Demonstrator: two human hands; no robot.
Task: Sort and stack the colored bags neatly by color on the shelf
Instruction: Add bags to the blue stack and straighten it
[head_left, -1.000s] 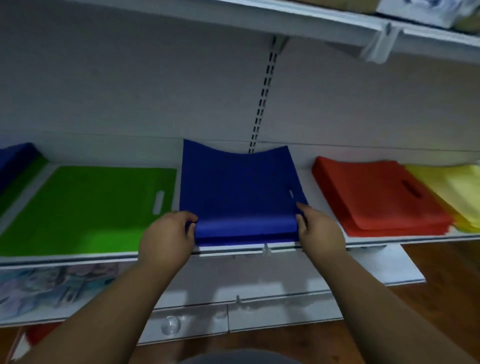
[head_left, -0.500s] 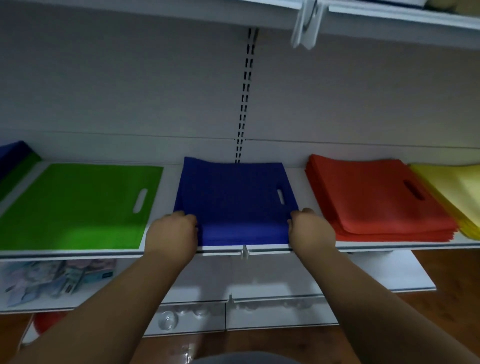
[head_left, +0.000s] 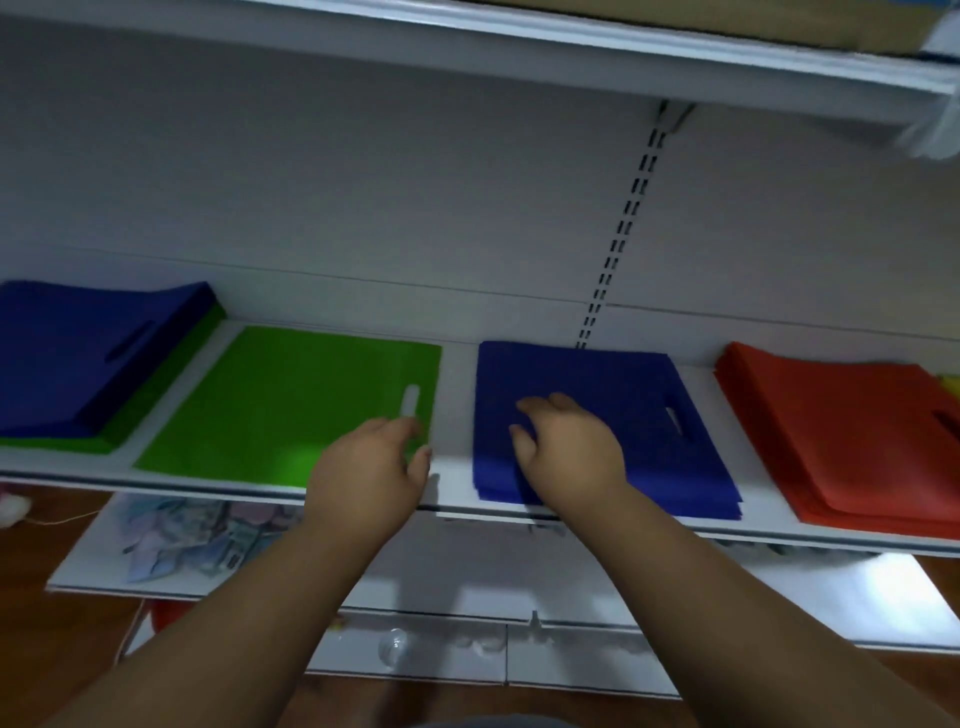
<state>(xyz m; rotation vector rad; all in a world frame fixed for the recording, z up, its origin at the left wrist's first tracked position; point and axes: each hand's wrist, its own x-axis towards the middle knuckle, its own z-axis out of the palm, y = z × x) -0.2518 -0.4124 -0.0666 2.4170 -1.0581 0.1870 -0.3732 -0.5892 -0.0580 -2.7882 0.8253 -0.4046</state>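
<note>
Centrally, the blue bag stack (head_left: 613, 415) lies flat on the white shelf (head_left: 452, 483), cutout handle at its right, between the green bag (head_left: 291, 400) and red stack (head_left: 841, 441). Right hand (head_left: 566, 452) rests on it, grip open; left hand (head_left: 371, 467) hovers, fingers relaxed.

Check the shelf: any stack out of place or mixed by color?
Yes. At the far left, a blue stack lies on top of green bags, two colors in one pile. A separate blue stack sits mid-shelf under the right hand. The single-color green stack and red stack look tidy.
</note>
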